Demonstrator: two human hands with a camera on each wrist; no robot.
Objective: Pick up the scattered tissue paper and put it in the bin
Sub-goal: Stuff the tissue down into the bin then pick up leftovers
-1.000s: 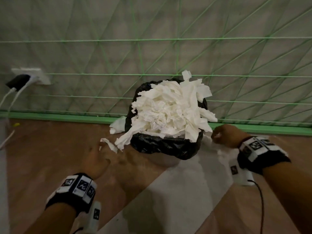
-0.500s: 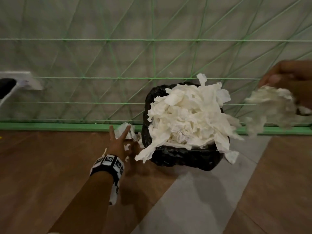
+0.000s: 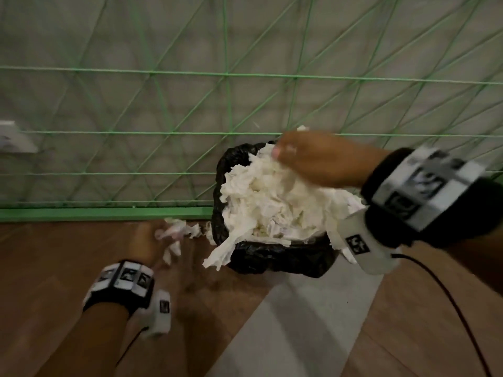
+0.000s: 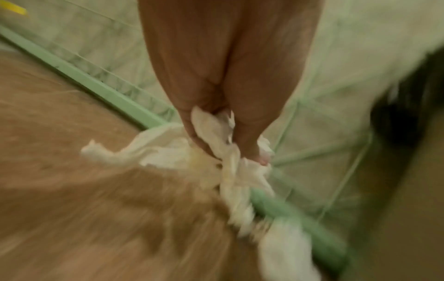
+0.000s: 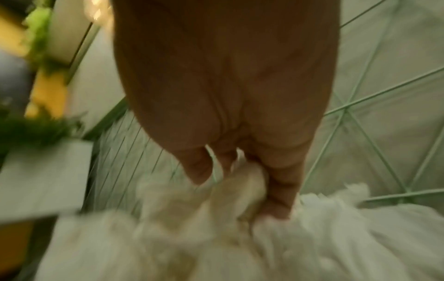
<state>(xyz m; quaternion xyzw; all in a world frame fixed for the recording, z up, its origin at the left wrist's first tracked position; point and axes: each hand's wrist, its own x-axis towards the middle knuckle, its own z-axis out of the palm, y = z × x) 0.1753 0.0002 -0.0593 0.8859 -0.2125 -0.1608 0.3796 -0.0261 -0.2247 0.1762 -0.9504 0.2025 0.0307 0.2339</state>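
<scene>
Head view: the bin (image 3: 275, 263), lined in black plastic and standing against the green-lined wall (image 3: 163, 104), is heaped well above its rim with tissue paper (image 3: 272, 205), and one strip is hanging over its front edge. The right hand (image 3: 321, 161) is lying on top of that heap, toward the bin's far side, probably because the pile is too high to take more unless it is pushed down. Its grip looks curled into the paper, though blur is softening the fingertips. To the left of the bin, at the foot of the wall, the left hand (image 3: 148, 240) is reaching down to the wooden floor (image 3: 54, 268), where a loose tissue clump (image 3: 177, 232) is lying beside the bin; the scattered pieces are there, so the hand is working low.

Left wrist view: the left hand's (image 4: 223, 114) grip is closing together on the loose tissue clump (image 4: 216, 136), thumb and fingers pinching a twist of it while the rest is trailing onto the floor just beside the green skirting (image 4: 96, 85). The frame is blurred, so how much paper is gathered is unclear.

Right wrist view: the right hand (image 5: 240, 142) is digging its fingers (image 5: 281, 190) into the tissue paper (image 5: 240, 247) heaped on the bin, the grip clamping a bunch of it, seemingly still placing or packing it rather than letting go.
</scene>
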